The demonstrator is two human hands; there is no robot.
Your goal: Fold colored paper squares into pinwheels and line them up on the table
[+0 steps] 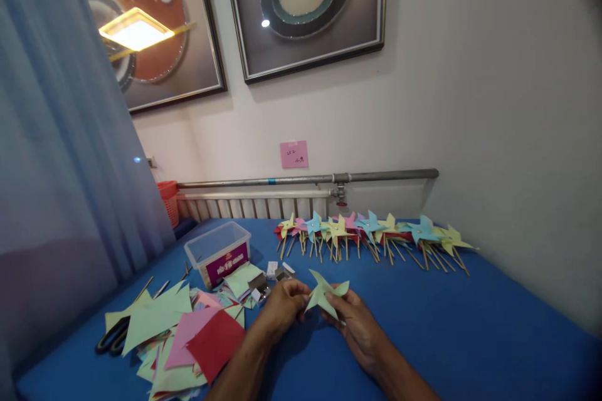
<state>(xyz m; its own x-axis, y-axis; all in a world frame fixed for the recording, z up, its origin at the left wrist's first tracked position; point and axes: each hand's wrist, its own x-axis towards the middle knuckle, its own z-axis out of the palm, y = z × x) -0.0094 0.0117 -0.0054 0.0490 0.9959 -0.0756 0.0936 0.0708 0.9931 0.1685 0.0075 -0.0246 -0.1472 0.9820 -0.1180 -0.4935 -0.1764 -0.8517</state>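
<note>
A pale green paper pinwheel (323, 293) with folded blades is held over the blue table. My right hand (356, 324) grips it from the right, thumb on the front near a blade and fingers behind. At its left side my left hand (286, 306) has its fingers curled and pressed together, close to a blade tip; what they pinch, if anything, is too small to make out. Just beyond my left hand lie small open boxes (260, 287) with tiny metallic bits. No stick shows on this pinwheel.
Left of my hands spreads a pile of coloured paper squares (217, 341), with black-handled scissors (113, 337) partly under paper. Behind it stands a clear plastic box (219, 250). Finished pinwheels on sticks (371, 232) line the table's back right. A pipe (301, 179) runs along the wall.
</note>
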